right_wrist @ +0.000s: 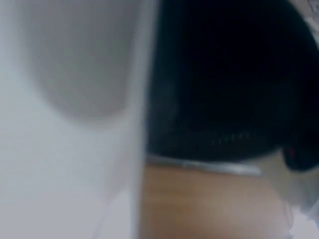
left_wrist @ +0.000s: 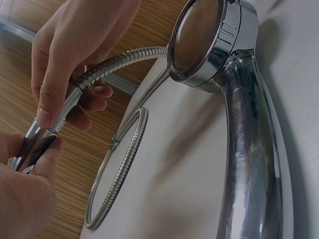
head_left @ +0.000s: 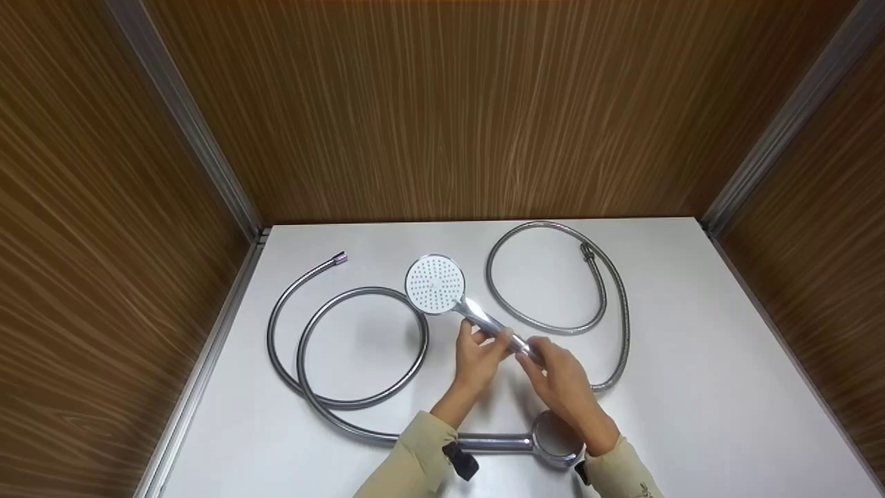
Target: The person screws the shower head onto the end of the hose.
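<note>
My left hand [head_left: 477, 361] holds a chrome hand shower [head_left: 478, 316] by its handle, the round white spray face turned up. At the handle's lower end, my right hand [head_left: 565, 379] pinches the metal end fitting of a flexible shower hose [left_wrist: 117, 63]. In the left wrist view, fitting and handle end meet in line between the fingers. Beneath the forearms lies a second hand shower [head_left: 494, 443], its round head by the right wrist. The right wrist view is blurred and shows neither hand.
From the second shower's handle a chrome hose [head_left: 363, 288] loops across the left of the white table [head_left: 698, 387], its free end toward the back. The held hose's coil [head_left: 624, 304] lies at the right. Wood-grain panels [head_left: 442, 111] enclose the back and sides.
</note>
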Demonstrator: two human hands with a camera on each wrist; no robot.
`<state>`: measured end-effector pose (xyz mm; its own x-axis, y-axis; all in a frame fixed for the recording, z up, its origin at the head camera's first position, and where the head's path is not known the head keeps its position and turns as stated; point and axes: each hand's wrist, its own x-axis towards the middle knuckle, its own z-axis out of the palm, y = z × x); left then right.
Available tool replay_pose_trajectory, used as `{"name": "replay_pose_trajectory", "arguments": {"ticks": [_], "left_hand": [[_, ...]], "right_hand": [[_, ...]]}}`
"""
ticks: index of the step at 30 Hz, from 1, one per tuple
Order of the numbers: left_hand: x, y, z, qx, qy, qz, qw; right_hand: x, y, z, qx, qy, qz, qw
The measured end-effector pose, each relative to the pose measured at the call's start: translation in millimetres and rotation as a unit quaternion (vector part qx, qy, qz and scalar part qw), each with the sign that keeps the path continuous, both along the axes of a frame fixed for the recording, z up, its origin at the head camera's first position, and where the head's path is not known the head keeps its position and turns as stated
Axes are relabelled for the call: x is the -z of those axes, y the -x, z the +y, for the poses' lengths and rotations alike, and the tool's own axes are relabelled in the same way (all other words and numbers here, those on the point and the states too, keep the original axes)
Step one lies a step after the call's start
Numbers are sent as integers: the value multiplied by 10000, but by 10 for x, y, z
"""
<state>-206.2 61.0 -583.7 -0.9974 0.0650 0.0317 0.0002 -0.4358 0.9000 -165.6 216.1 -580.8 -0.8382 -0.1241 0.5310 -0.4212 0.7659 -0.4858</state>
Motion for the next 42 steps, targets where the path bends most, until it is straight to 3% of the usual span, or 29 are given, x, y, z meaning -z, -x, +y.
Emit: {"name": "replay_pose_trajectory", "arguments": {"ticks": [11,26,42], "left_hand": [[-18,-10,28,-106,-260,-146,9995],[-20,-10,8,-59,13,-159,9999],[-18,-8,35,-119,-188,-208,9995]], "right_hand": [[-32,-11,49,146,149,-459,9987],[12,6,74,-169,22,-374,9992],[15,-16,84,100,227,-459,9986]]}}
